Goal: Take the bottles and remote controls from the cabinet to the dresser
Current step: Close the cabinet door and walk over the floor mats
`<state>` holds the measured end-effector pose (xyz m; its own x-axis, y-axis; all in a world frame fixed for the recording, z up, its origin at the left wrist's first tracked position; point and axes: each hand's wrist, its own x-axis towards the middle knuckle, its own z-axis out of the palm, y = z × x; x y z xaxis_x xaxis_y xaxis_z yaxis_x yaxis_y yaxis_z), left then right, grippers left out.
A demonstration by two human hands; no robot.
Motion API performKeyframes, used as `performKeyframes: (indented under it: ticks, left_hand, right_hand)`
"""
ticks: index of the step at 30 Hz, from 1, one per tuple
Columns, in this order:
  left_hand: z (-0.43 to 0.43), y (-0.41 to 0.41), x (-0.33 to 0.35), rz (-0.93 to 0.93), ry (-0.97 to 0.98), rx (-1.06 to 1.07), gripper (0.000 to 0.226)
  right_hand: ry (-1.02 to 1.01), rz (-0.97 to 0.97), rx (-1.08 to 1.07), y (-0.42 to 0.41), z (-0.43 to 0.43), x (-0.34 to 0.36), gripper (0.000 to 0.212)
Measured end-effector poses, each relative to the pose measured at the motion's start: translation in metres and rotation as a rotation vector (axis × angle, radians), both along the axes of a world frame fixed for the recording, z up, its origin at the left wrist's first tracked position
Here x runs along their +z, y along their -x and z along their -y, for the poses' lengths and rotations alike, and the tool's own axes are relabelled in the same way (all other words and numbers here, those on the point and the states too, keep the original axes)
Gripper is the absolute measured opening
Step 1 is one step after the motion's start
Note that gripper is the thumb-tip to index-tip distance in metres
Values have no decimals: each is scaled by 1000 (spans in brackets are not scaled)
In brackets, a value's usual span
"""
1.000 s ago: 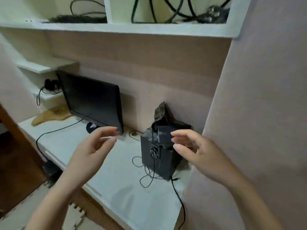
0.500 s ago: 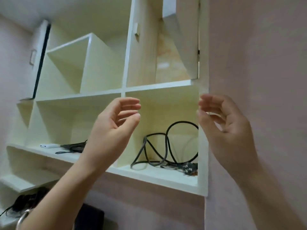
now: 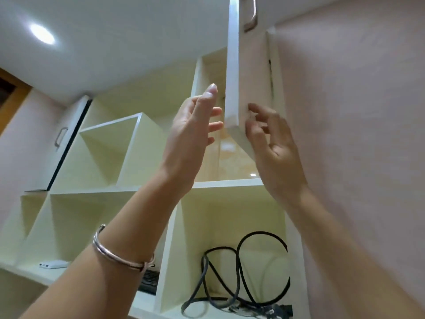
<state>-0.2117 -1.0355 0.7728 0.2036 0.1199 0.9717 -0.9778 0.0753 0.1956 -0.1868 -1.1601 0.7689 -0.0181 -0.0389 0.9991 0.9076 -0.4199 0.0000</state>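
Observation:
I look up at a cream wall cabinet [image 3: 220, 184]. Its upper right door [image 3: 245, 77], with a metal handle, stands ajar. My left hand [image 3: 192, 132] is raised just left of the door's lower corner, fingers straight, holding nothing. My right hand [image 3: 271, 143] is just right of that corner with loosely bent fingers at the door's face; whether they touch it I cannot tell. No bottles or remote controls are visible; the compartment behind the door is mostly hidden.
Black cables [image 3: 241, 279] coil in the lower right compartment. A small white device [image 3: 54, 264] lies on the lower left shelf beside a dark object [image 3: 149, 280]. A pink wall [image 3: 356, 134] stands on the right. Another door with a handle [image 3: 61, 137] is at far left.
My view has swung up from the desk with its monitor to the wall cabinet. Both hands have risen from in front of the cable compartment to the lower corner of the upper door.

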Motion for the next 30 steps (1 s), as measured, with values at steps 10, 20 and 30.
performKeyframes:
  ticks: [10, 20, 30]
  left_hand:
    - [-59, -81, 6, -146, 144, 241, 16]
    - [-76, -164, 6, -210, 109, 422, 36]
    - [-65, -216, 17, -499, 75, 424, 56]
  right_hand:
    - [375, -130, -572, -51, -42, 6, 46]
    - [305, -113, -760, -103, -36, 13, 37]
    - [350, -128, -928, -131, -37, 20, 37]
